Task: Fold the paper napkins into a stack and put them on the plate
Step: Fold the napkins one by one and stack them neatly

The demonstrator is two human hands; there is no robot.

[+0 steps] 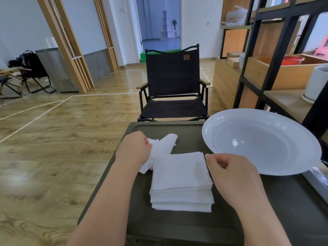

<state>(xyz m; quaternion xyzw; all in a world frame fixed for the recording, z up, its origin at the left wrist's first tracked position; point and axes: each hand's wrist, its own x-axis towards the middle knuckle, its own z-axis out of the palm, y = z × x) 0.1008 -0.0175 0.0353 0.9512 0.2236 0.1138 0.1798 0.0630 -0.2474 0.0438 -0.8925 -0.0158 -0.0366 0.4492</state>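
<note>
A stack of folded white paper napkins (182, 181) lies in the middle of the dark green table (177, 228). Behind it to the left lies a loose, crumpled napkin (165, 144). My left hand (134, 148) grips that loose napkin at its left side, fingers curled round the paper. My right hand (229, 171) sits at the stack's far right corner, thumb and forefinger curled together at the top napkin's edge; whether they pinch it is unclear. A big white plate (262, 141) stands on the table's far right, with nothing in it.
A black folding chair (173, 86) faces the table's far edge. A black-framed wooden shelf unit (276, 68) rises close on the right, behind the plate. Wood floor stretches to the left, where another folding chair (33, 71) stands.
</note>
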